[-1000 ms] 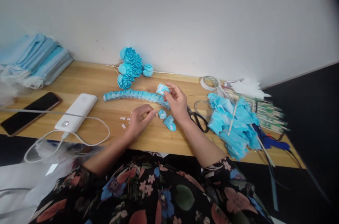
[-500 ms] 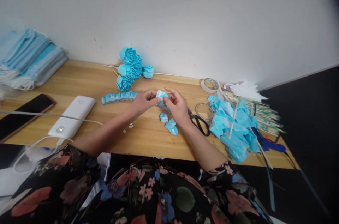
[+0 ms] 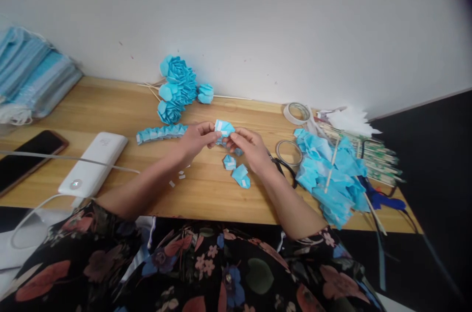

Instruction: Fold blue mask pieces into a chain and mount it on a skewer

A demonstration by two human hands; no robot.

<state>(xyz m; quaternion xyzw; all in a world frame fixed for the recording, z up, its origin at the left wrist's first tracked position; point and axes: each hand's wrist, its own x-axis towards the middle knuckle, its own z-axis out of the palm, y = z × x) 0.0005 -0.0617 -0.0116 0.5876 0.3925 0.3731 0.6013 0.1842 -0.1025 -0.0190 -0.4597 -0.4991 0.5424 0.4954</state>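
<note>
Between my two hands is a folded blue petal (image 3: 224,127) with white tape strips on it. My left hand (image 3: 198,139) pinches its left side, thumb on top. At its lower right edge, my right hand (image 3: 250,146) holds it between thumb and fingers. Just below lie two loose folded petals, the smaller petal (image 3: 229,162) and the larger petal (image 3: 241,176), each with a white strip. Some blue pieces behind my fingers are partly hidden. A row of overlapping folded petals (image 3: 160,133) lies left of my left hand.
Blue flowers on sticks (image 3: 177,88) lie by the wall. On the right are tape rolls (image 3: 288,153), black-handled scissors (image 3: 285,169), crumpled blue sheets (image 3: 328,174) and a blue glue gun (image 3: 383,200). A white power bank (image 3: 94,164), a phone (image 3: 31,159) and stacked face masks (image 3: 35,73) are leftward.
The petal has been raised a little and turned, so more of its face and tape shows. My right fingers have shifted lower on its edge. The camera view has moved slightly.
</note>
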